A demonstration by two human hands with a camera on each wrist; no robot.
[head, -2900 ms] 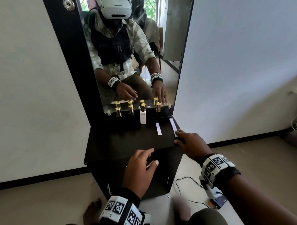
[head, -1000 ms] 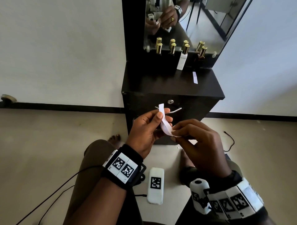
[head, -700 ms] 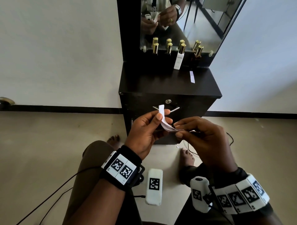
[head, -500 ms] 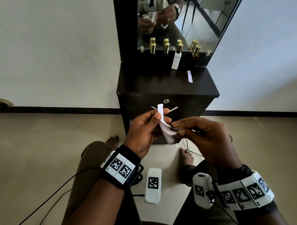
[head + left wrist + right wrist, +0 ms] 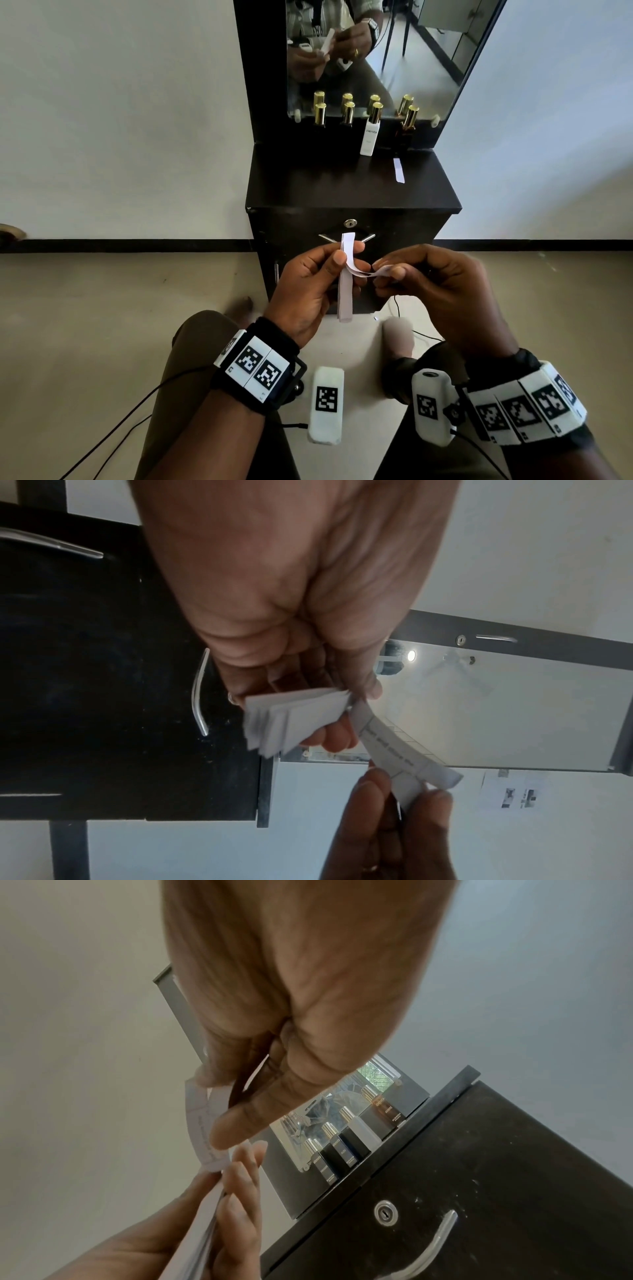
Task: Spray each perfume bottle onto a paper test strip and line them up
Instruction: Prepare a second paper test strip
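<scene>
My left hand [image 5: 318, 284] pinches a small stack of white paper test strips [image 5: 346, 294] upright in front of the cabinet. My right hand [image 5: 387, 274] pinches the free end of one strip [image 5: 363, 272] and bends it away from the stack; the bent strip [image 5: 394, 748] shows faint print in the left wrist view. Several gold-capped perfume bottles stand in a row against the mirror: two dark ones [image 5: 320, 114] at the left, a white one [image 5: 371, 132], and a dark one [image 5: 409, 118] at the right. A single strip [image 5: 397, 170] lies on the cabinet top [image 5: 325, 185] in front of the rightmost bottle.
The black cabinet has a keyhole [image 5: 349, 223] and metal handles [image 5: 431, 1245] on its front. A mirror [image 5: 376, 51] rises behind the bottles. Thin cables [image 5: 120, 421] run across the floor beside my legs.
Both hands left the cabinet top and came down in front of me holding the strip stack. Over the last second my right hand has been peeling one strip sideways off the stack.
</scene>
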